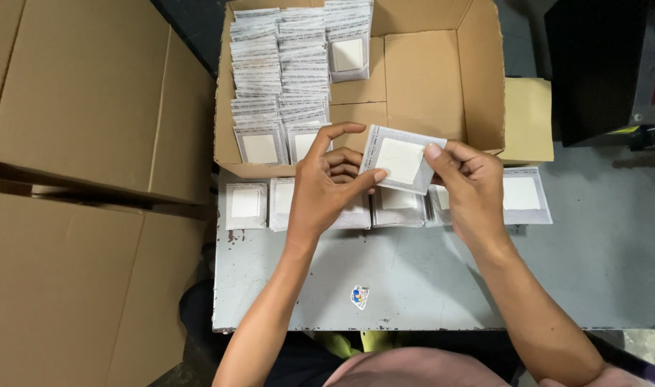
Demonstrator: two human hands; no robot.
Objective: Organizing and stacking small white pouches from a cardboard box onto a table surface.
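Both hands hold one flat square packet (401, 159) above the near edge of the open cardboard box (478, 86). The left hand (327, 188) pinches the packet's left edge between thumb and fingers; the right hand (465, 183) pinches its right edge, thumb on top. Each grip is narrow and closed on the packet, which is slightly tilted and clear of the surface (413, 279).

Step in hand, as judged: handling a single packet between the row of loose packets (395, 208) on the surface and the packed stacks (281, 79) standing in the left part of the box. The right part of the box floor is bare.

The next move calls for keeping the packet flat, aligning its edges with the stacks, and releasing one hand before placing.
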